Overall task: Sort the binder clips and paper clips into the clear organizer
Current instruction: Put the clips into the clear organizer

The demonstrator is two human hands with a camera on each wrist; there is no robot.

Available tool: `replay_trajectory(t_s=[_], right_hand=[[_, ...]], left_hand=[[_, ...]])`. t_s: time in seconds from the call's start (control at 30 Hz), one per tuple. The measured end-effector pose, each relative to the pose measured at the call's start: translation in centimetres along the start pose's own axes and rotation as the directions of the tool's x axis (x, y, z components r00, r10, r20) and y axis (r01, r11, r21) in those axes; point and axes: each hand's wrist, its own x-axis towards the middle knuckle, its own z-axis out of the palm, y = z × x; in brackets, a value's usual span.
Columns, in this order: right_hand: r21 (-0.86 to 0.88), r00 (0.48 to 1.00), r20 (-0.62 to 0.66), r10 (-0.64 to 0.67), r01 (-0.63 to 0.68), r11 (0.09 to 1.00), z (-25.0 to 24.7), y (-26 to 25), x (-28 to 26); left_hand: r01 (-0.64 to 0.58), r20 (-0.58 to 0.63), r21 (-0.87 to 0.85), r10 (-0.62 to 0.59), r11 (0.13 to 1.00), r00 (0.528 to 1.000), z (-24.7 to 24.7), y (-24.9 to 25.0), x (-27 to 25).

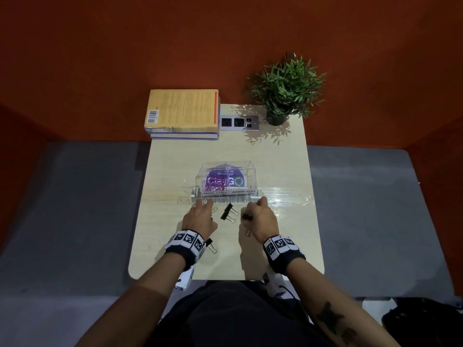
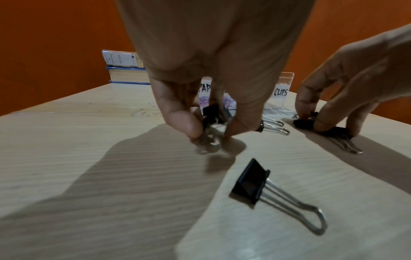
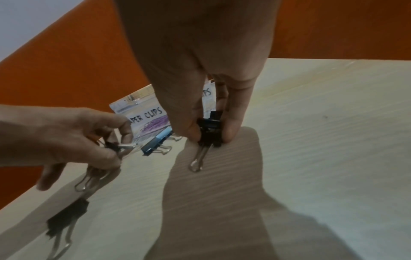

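Observation:
The clear organizer [image 1: 250, 171] stands mid-table with purple paper clips [image 1: 213, 187] in its left compartment, labelled "PAPER CLIPS"; the right label ends in "CLIPS". My left hand [image 2: 213, 132] pinches a small black binder clip [image 2: 211, 114] just above the table, in front of the organizer. My right hand [image 3: 210, 135] pinches another black binder clip [image 3: 209, 128] against the tabletop. A loose black binder clip [image 1: 228, 212] lies between the hands. One more binder clip [image 2: 251, 184] lies by my left wrist.
A stack of books [image 1: 183, 113] sits at the table's far left corner, a socket panel [image 1: 239, 122] beside it and a potted plant [image 1: 283, 88] at the far right. The wooden table [image 1: 288, 246] is narrow, with grey seating on both sides and orange walls behind.

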Motion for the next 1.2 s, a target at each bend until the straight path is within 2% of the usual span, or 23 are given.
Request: replay_trajectory(t_s=[0.1,0.2,0.33,0.43,0.57,0.73,0.87,0.93,1.0,1.07,1.13,1.2], right_hand=[[0.026,0.999,-0.033,0.042,-0.042,0.999,-1.0,0.6,0.2],[0.088,0.994,-0.076,0.083,-0.077,0.993,-1.7,1.4,0.6],[0.243,0.973,-0.130,0.188,-0.153,0.958,-2.8,2.9,0.7],[0.388,0.958,-0.116,0.263,-0.200,0.900,-3.8,4.2,0.4],[0.461,0.949,-0.070,0.306,-0.242,0.854,-4.2,5.1,-0.3],[0.521,0.971,-0.098,0.218,-0.136,0.843,-5.6,3.8,-0.6],[0.415,0.965,-0.244,0.098,0.013,0.910,-7.9,1.5,0.8],[0.330,0.958,-0.287,0.010,0.089,0.940,-8.9,0.0,2.0],[0.268,0.955,-0.291,-0.051,0.133,0.954,-9.5,-1.8,3.4],[0.206,0.955,-0.279,-0.103,0.165,0.964,-9.7,-3.3,4.6],[0.112,0.953,-0.266,-0.146,0.181,0.977,-9.7,-4.3,5.2],[0.057,0.945,-0.295,-0.143,0.167,0.984,-9.6,-4.3,4.8]], left_hand=[[0.022,0.002,-0.065,-0.021,0.998,1.000,-0.1,-0.1,0.4],[-0.012,0.000,-0.125,0.012,0.992,1.000,-0.2,-0.3,1.0],[-0.020,-0.024,-0.212,0.015,0.977,1.000,-1.0,-0.4,1.1],[-0.066,-0.064,-0.305,0.049,0.950,0.997,-2.3,0.2,0.7],[-0.173,-0.140,-0.365,0.130,0.915,0.982,-5.0,3.7,1.9],[-0.206,-0.166,-0.280,0.164,0.938,0.972,-6.9,8.6,6.0],[-0.182,-0.109,-0.205,0.163,0.962,0.981,-7.2,9.8,6.7],[-0.196,-0.182,-0.175,0.164,0.965,0.969,-7.2,9.4,6.0],[-0.203,-0.281,-0.169,0.150,0.964,0.948,-7.1,8.3,4.5],[-0.175,-0.329,-0.173,0.111,0.969,0.938,-6.6,6.6,2.9],[-0.134,-0.299,-0.179,0.076,0.975,0.951,-5.5,4.5,1.3],[-0.083,-0.219,-0.177,0.043,0.981,0.975,-3.9,2.2,-0.4]])
